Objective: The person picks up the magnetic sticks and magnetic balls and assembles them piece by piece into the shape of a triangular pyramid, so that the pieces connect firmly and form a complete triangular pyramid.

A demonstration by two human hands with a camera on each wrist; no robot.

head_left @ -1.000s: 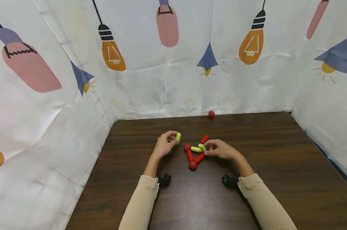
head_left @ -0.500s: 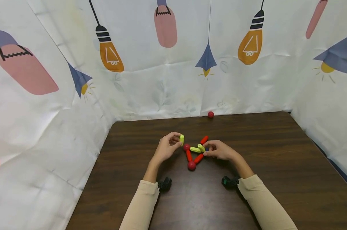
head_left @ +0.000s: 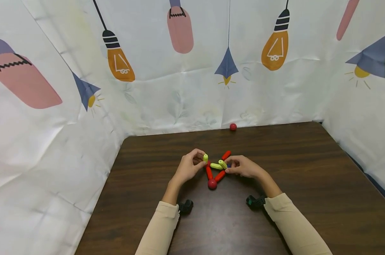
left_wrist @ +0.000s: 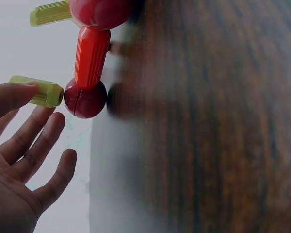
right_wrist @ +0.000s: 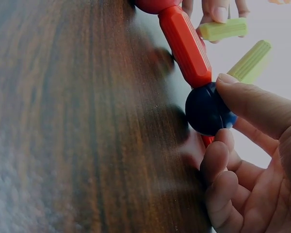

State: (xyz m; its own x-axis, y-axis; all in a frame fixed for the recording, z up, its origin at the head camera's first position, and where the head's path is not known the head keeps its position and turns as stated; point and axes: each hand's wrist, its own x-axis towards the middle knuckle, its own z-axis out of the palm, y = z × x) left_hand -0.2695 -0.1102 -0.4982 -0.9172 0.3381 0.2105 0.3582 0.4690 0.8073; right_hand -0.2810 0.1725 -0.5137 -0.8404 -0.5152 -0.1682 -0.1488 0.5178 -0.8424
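Observation:
My left hand (head_left: 189, 167) pinches a yellow-green ribbed rod (head_left: 205, 158) between thumb and fingers. In the left wrist view its lower end is right at a red ball (left_wrist: 86, 99); whether they touch I cannot tell. My right hand (head_left: 244, 166) pinches a dark blue ball (right_wrist: 207, 109), mostly hidden in the head view. From this ball a second yellow-green rod (head_left: 222, 164) slants upward. Red rods (head_left: 209, 173) run from a nearer red ball (head_left: 212, 184) to the left red ball and the blue ball. Another yellow-green rod (head_left: 216, 166) lies between those two.
A further red rod (head_left: 226, 155) points away behind the blue ball. One loose red ball (head_left: 233, 126) sits at the far edge of the dark wooden table (head_left: 275, 219). A printed curtain (head_left: 186, 99) stands behind and at both sides.
My left hand has moved right and slightly nearer, bringing its yellow-green rod from beside the figure to the left red ball. My right hand keeps its hold on the blue ball.

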